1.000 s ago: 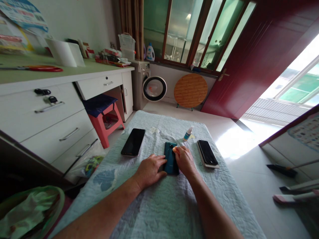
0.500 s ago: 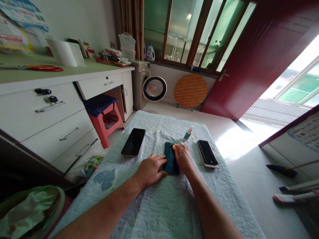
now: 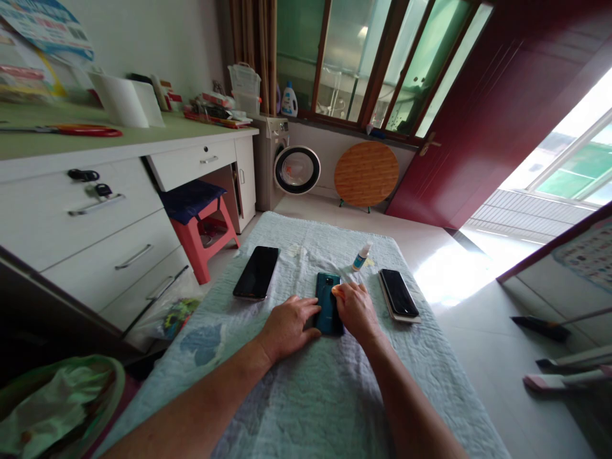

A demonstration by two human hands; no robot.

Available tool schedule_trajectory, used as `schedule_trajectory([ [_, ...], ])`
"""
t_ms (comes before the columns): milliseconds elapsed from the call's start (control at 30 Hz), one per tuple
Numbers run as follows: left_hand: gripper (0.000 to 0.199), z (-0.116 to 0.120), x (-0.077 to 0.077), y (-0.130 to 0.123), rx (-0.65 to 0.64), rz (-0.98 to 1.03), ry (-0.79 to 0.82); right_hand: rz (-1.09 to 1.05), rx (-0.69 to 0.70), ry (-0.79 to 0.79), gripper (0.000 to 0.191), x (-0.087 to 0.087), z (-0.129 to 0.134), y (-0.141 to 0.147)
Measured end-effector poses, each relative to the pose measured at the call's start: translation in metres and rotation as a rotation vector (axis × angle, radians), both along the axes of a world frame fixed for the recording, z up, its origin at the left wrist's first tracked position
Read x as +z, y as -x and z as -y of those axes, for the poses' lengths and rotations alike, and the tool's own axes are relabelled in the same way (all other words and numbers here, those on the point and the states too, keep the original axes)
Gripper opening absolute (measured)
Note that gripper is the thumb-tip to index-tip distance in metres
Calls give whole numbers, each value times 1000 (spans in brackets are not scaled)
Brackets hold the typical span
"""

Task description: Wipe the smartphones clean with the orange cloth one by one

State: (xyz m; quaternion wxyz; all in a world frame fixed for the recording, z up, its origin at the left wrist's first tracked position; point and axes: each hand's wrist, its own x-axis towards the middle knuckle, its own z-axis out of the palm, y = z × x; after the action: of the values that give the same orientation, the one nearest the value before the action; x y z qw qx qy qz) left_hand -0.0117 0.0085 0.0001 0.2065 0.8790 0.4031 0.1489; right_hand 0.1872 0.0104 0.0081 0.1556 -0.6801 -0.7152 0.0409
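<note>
Between the two hands, a teal phone (image 3: pixel 327 313) is lying back up on a quilted cover (image 3: pixel 296 408), its long axis running away from the person, nearly straight ahead. Its camera block (image 3: pixel 329 281) is marking the far end, beyond the fingers of both hands; the short near edge is facing the person.

The left hand (image 3: pixel 289 328) is resting beside the phone with thumb and fingers standing apart, the fingertips touching the phone's left side and the thumb lying near its lower left corner. The right hand (image 3: pixel 357 312) is bending over the phone's right side, its fingers closing together on an orange cloth (image 3: pixel 336 291) at the upper right part of the back. Most of the cloth is hiding under those fingers.

Beyond the left hand and to its left, a larger black-screened device (image 3: pixel 257 273) is lying face up, its far end slanting rightward. Just beyond the right hand, a small white-capped bottle (image 3: pixel 362 257) is standing on the cover. To the right of the right hand, a black phone (image 3: pixel 398 293) is lying face up on a pale flat object (image 3: pixel 406 320), its far end slanting leftward.
</note>
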Motion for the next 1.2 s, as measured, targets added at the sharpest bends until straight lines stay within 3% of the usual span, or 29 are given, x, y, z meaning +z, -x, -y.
schedule_trajectory([
  [733,49,-1,0,0,-7,10,16,106,73,145,20,25,18,12],
  [1100,50,0,-1,1,-2,21,29,54,164,143,9,18,21,25],
  [1200,48,0,-1,1,1,23,28,-18,185,143,20,19,22,25],
])
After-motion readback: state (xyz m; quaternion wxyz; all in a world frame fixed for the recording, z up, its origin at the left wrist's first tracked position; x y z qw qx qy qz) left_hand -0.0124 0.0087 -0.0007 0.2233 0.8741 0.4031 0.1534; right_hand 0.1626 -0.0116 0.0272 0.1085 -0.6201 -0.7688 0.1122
